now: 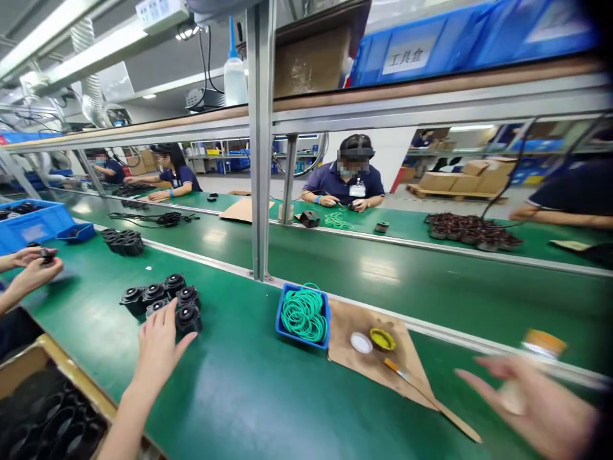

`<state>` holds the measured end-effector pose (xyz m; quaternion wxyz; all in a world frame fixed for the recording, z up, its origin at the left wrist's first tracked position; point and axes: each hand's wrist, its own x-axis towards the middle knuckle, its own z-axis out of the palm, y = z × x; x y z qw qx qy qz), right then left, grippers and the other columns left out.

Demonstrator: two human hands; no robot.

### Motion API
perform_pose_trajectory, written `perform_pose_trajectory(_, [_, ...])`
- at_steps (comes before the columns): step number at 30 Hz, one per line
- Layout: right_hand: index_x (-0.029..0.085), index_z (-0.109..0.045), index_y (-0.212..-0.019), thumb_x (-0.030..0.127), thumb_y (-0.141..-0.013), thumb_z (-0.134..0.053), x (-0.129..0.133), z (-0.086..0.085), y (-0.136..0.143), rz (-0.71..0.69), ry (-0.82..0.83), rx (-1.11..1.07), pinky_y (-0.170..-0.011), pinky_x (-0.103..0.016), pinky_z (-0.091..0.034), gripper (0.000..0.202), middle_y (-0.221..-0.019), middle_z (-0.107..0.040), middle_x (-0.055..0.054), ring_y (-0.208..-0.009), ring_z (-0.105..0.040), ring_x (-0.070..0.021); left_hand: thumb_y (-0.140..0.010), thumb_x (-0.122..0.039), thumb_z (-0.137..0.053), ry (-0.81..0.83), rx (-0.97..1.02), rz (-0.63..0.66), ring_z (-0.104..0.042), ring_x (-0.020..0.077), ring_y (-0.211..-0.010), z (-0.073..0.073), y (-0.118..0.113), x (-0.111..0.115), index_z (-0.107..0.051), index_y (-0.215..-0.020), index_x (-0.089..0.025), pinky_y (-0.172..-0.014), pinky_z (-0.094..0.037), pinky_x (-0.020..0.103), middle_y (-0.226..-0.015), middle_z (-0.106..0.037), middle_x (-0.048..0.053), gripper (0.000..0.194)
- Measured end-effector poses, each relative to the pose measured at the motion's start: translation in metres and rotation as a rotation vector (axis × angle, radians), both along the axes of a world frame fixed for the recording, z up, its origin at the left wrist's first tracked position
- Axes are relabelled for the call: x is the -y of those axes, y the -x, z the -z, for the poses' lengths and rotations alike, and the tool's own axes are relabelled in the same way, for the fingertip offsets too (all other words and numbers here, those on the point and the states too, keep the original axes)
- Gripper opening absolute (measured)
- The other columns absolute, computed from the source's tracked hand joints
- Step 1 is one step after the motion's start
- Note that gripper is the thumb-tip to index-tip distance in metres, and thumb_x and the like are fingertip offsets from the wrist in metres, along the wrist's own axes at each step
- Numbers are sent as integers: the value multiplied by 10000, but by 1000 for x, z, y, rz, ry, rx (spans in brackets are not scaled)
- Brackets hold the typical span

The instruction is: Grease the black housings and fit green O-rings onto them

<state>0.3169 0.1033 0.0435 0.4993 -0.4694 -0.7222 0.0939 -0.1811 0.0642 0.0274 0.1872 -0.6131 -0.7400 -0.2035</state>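
A cluster of several round black motor-like housings stands on the green bench at the left. My left hand is over the near side of this group, fingers stretched and thumb apart; whether its fingertips touch a housing I cannot tell. At the far right, my right hand is blurred by motion, with its fingers apart and no held thing that I can make out. Just beyond it is a smeared container with an orange top. A blue tray of green rings sits between the hands.
Stained cardboard bears a yellow-rimmed cup, a white lid and a brush. A metal post rises mid-bench. A co-worker's hands hold a black part at left, above a carton.
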Motion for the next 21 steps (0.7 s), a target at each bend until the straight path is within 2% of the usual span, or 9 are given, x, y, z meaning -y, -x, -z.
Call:
perform_pose_trajectory(2, [234, -628, -794, 497, -910, -626, 6, -5, 9, 25, -4, 123, -484, -250, -511, 287, -740, -653, -4, -545, -603, -144, -893, -374, -474, 30, -29, 17, -521, 402, -1217, 3, 6, -5, -370, -1416, -90, -1022, -296, 647, -1198, -658, 242, 604])
perform_pose_trajectory(3, [232, -596, -769, 499, -922, -595, 6, -7, 19, 17, -10, 207, -478, -255, -499, 308, -694, -632, 2, -523, -582, -146, -902, -361, -452, 37, -29, 26, -523, 401, -1227, 6, 8, -8, -357, -1424, -94, -1037, -238, 681, -1179, -674, 238, 594])
perform_pose_trajectory(5, [231, -522, -764, 402, -983, -498, -1, -9, 47, -45, -39, 351, -529, -267, -481, 279, -695, -615, -14, -578, -580, -164, -901, -382, -440, 43, 3, 38, -571, 395, -1179, 11, 11, -11, -352, -1425, -98, -1046, -187, 706, -1125, -698, 219, 603])
perform_pose_trajectory(8, [223, -448, -772, 211, -990, -415, -25, -6, 97, -147, -88, 443, -590, -280, -440, 221, -742, -593, -33, -658, -559, -179, -857, -453, -480, 31, 93, 74, -646, 365, -1067, 16, 11, -13, -364, -1411, -114, -1061, -250, 661, -1039, -710, 160, 659])
perform_pose_trajectory(10, [219, -440, -770, 144, -959, -418, -42, -1, 122, -180, -102, 466, -609, -283, -411, 205, -750, -580, -32, -674, -532, -181, -847, -455, -491, 19, 182, 149, -670, 326, -1015, 17, 3, -11, -351, -1417, -137, -1019, -388, 567, -1034, -696, 128, 668])
perform_pose_trajectory(12, [215, -441, -755, 90, -927, -427, -54, 4, 137, -211, -104, 485, -616, -282, -380, 214, -732, -561, -23, -667, -500, -177, -849, -426, -509, 11, 293, 247, -684, 286, -969, 17, -14, -5, -337, -1430, -167, -906, -509, 456, -1051, -675, 105, 660])
perform_pose_trajectory(14, [213, -439, -736, 46, -896, -429, -61, 9, 144, -231, -100, 494, -615, -284, -352, 232, -701, -538, -13, -643, -464, -171, -831, -380, -565, 13, 407, 343, -690, 260, -961, 18, -38, 5, -347, -1434, -201, -836, -557, 397, -1071, -660, 85, 666])
perform_pose_trajectory(18, [215, -428, -723, 29, -855, -454, -65, 12, 143, -239, -63, 466, -619, -286, -340, 230, -680, -536, -12, -627, -455, -172, -720, -208, -708, 88, 653, 540, -686, 246, -1032, 25, -99, 30, -401, -1415, -266, -911, -565, 398, -1141, -662, 68, 762])
perform_pose_trajectory(21, [224, -410, -739, 64, -858, -457, -59, 6, 136, -213, -15, 404, -623, -283, -366, 205, -699, -562, -23, -651, -500, -181, -587, -99, -785, 130, 848, 684, -694, 253, -1026, 37, -136, 44, -433, -1404, -292, -923, -578, 392, -1172, -668, 70, 910])
